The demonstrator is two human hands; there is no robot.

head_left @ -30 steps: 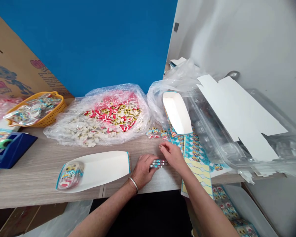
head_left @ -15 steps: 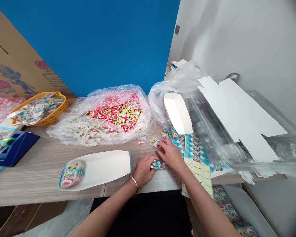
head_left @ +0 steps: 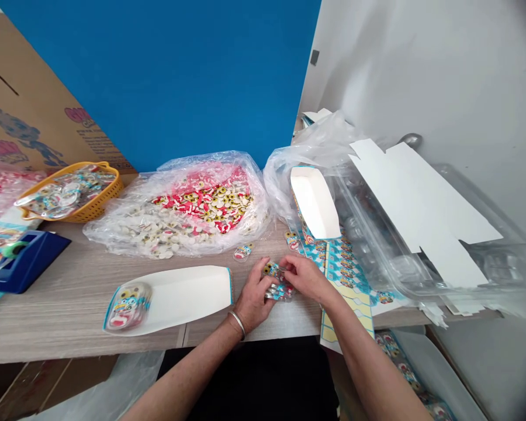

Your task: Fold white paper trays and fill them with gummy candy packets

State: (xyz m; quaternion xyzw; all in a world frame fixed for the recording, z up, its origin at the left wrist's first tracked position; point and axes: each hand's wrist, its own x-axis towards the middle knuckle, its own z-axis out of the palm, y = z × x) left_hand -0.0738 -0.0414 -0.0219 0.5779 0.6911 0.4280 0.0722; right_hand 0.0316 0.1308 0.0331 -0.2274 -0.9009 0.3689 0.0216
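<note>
My left hand (head_left: 253, 296) and my right hand (head_left: 304, 277) meet over the wooden table (head_left: 70, 292), both closed on a small stack of blister-packed candy packets (head_left: 277, 283). One loose packet (head_left: 242, 252) lies just beyond my left hand, another (head_left: 291, 238) lies near the printed cards. A white paper tray (head_left: 175, 298) to the left holds several packets (head_left: 127, 304) at its far end.
A clear bag of red and white eyeball candies (head_left: 193, 207) sits behind. A yellow basket (head_left: 72, 193) and blue tape dispenser (head_left: 20, 266) stand left. Printed card sheets (head_left: 346, 275), another white tray (head_left: 315, 202), flat white cartons (head_left: 421, 199) and clear plastic trays lie right.
My right hand picked a packet from beyond and brought it onto the stack held by my left hand. One loose packet has shifted left on the table.
</note>
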